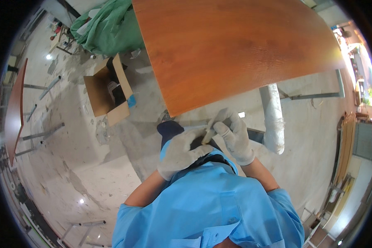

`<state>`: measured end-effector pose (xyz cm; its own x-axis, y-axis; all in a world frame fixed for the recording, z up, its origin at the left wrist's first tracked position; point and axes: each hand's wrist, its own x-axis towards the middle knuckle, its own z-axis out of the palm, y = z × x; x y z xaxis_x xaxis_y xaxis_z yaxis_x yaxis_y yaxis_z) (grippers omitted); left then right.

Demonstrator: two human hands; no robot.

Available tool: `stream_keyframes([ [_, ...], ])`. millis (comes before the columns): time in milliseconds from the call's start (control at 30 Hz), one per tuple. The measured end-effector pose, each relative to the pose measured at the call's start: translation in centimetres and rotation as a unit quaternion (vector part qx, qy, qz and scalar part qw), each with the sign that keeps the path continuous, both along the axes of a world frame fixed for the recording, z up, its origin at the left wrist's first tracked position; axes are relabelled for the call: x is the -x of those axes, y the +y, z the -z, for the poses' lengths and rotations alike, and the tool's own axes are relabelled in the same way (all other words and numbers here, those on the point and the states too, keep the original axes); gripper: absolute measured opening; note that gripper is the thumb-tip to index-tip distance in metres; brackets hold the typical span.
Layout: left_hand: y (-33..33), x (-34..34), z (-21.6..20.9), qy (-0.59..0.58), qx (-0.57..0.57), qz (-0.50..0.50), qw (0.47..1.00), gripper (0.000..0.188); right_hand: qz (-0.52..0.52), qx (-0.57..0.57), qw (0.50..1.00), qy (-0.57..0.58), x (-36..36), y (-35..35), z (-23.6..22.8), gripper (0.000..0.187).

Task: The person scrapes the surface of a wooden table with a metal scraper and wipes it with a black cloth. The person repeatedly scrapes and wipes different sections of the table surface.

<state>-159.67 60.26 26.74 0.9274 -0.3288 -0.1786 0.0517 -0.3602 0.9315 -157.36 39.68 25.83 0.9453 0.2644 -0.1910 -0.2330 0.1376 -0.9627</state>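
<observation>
Both of my hands wear pale grey work gloves and meet in front of my waist, just short of a table's near corner. My left hand is curled, its thumb and fingers bent toward the other hand. My right hand is closed, with thumb and fingers pinched together. Between them shows a small, thin, yellowish piece; its kind is too small to tell, and the fingers partly cover it. Beyond the hands spreads a large, glossy orange-brown wooden panel, apart from both gloves.
An open cardboard box with dark contents stands on the floor at the left, below a green cloth bundle. A silvery wrapped tube hangs under the panel's right side. Another reddish panel on metal legs is far left. Boards lean at right.
</observation>
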Motion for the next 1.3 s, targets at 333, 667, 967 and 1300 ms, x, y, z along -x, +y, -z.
stream_keyframes([
  [333,7.4,-2.6,1.1,0.122,0.089,0.052,0.987,0.032,0.09,-0.009,0.989,0.114,3.4,7.2,-0.6,0.033],
  [667,12.4,-7.0,2.7,0.228,0.192,0.069,0.952,0.034,0.135,0.046,0.969,0.204,3.1,11.9,0.1,0.037],
  [967,12.6,-8.5,-0.2,0.28,0.208,0.078,0.934,0.025,0.246,-0.045,0.961,0.116,3.3,13.7,-1.6,0.032],
  [1300,12.2,-8.3,-0.6,0.253,0.205,0.063,0.943,0.031,0.274,-0.039,0.947,0.165,3.0,14.1,-0.6,0.033],
])
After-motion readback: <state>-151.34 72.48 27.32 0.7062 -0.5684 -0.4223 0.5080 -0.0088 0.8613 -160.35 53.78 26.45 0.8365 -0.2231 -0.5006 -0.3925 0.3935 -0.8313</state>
